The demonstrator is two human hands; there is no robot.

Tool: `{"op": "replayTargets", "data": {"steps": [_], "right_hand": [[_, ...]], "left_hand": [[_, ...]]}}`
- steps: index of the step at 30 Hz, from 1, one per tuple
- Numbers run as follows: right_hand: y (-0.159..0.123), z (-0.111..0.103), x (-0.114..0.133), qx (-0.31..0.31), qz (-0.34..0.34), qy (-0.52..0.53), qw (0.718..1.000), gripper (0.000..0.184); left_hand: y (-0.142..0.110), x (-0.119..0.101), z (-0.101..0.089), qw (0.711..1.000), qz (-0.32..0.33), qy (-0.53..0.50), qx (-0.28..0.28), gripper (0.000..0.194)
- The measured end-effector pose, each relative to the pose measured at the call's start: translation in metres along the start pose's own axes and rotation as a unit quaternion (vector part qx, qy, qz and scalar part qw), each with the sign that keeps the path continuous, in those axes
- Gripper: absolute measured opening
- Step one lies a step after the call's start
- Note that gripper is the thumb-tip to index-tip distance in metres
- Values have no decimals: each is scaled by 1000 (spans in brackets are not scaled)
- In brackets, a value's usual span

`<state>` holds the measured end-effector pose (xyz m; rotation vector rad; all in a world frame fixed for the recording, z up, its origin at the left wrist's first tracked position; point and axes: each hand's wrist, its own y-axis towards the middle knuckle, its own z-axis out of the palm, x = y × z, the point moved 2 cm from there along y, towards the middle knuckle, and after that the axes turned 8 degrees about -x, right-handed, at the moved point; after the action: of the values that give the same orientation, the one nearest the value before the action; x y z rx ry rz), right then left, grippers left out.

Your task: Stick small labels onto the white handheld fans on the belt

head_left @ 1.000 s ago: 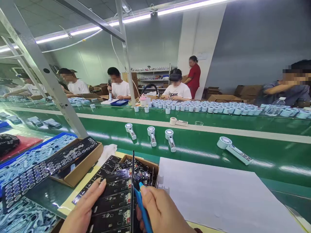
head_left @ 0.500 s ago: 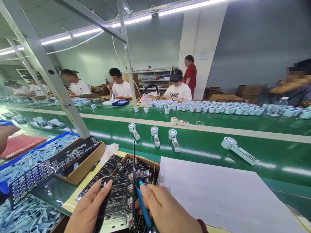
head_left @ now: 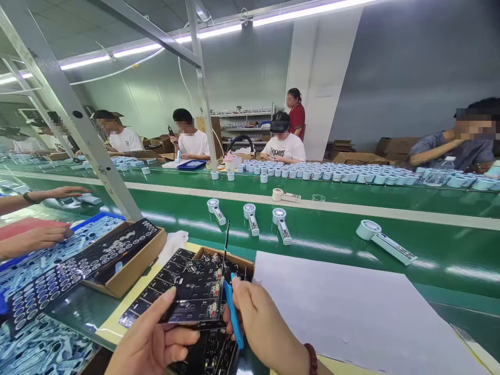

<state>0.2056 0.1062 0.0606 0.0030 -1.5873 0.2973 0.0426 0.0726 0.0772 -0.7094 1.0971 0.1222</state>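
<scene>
My left hand point(head_left: 150, 341) grips the left end of a black circuit board panel point(head_left: 195, 297) and holds it up over a stack of similar panels. My right hand point(head_left: 260, 328) is closed on a blue-handled tool point(head_left: 233, 312); its thin dark tip rises along the panel's right edge to about the belt's near edge. Just behind sits a small cardboard box of loose boards point(head_left: 230, 265). Another black panel point(head_left: 156, 291) lies flat to the left under the raised one.
A white sheet point(head_left: 351, 312) lies to the right. On the green belt point(head_left: 429, 255) ahead rest several light blue devices point(head_left: 281, 224). A cardboard box with a perforated black sheet point(head_left: 113, 252) sits left. Another person's hands point(head_left: 42, 234) reach in from the left edge. Workers sit across the line.
My left hand has lifted the top panel and tilted it flatter, its thumb now under the edge. The tool tip has leaned right. The neighbour's two hands have come into view at left.
</scene>
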Motion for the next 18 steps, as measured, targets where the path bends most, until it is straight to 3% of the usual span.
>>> {"op": "replayTargets", "data": {"steps": [4, 8, 15, 18], "right_hand": [[-12, -9, 3, 40, -8, -43, 998, 73], [-33, -12, 0, 22, 16, -84, 996, 72], [-34, -7, -11, -27, -120, -239, 963, 72], [-35, -3, -15, -56, -134, -231, 962, 71]], "left_hand": [[-2, -6, 3, 998, 40, 48, -8, 76], [-4, 1, 5, 994, 92, 60, -17, 74], [-6, 3, 2, 995, 90, 23, -45, 73], [-6, -1, 5, 995, 92, 14, -34, 58]]}}
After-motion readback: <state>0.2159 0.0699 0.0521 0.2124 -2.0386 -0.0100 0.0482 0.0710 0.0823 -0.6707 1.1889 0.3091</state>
